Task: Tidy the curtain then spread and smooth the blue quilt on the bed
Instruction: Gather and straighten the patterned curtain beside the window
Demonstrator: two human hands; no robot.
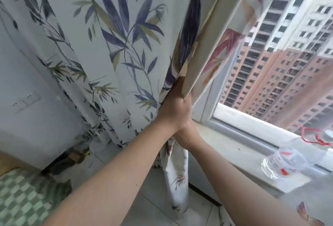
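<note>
We see white fabric curtain with blue-green bamboo-leaf print (100, 49) hanging left of window frame (212, 107). Left hand (173, 107) fingers curled round bunched curtain edge, just left of window frame. Right hand (186, 132) mostly hidden behind left wrist; grip unclear, we cannot tell. Clear plastic bottles with red markings (282, 162) lie on sill below window frame. Green checked cloth (23, 198) far below-left.

Home bedroom, high-rise flat: leaf-print curtain (100, 45) at window (270, 74), checked bedding (23, 198) near left, apartment towers (281, 60) outside, far right.
</note>
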